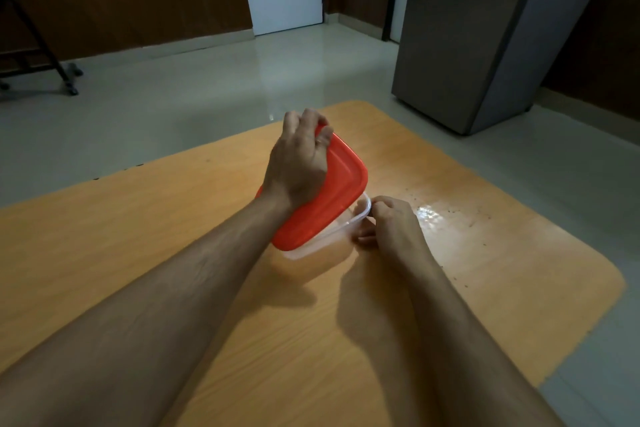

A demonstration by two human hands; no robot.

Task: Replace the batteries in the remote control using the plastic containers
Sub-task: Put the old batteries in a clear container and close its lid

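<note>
A clear plastic container (337,236) stands on the orange wooden table (173,236), a little beyond the middle. Its red lid (336,191) sits tilted on top, raised at the right so the clear rim shows beneath it. My left hand (299,163) lies over the lid, fingers curled around its far edge. My right hand (391,225) pinches the container's right rim just under the lid. What is inside the container is hidden. No remote control or batteries are visible.
A grey cabinet (485,31) stands on the tiled floor beyond the table's far right corner. A black wheeled stand (38,45) is at the far left. The table's right part (450,215) shows a glossy patch with dark specks.
</note>
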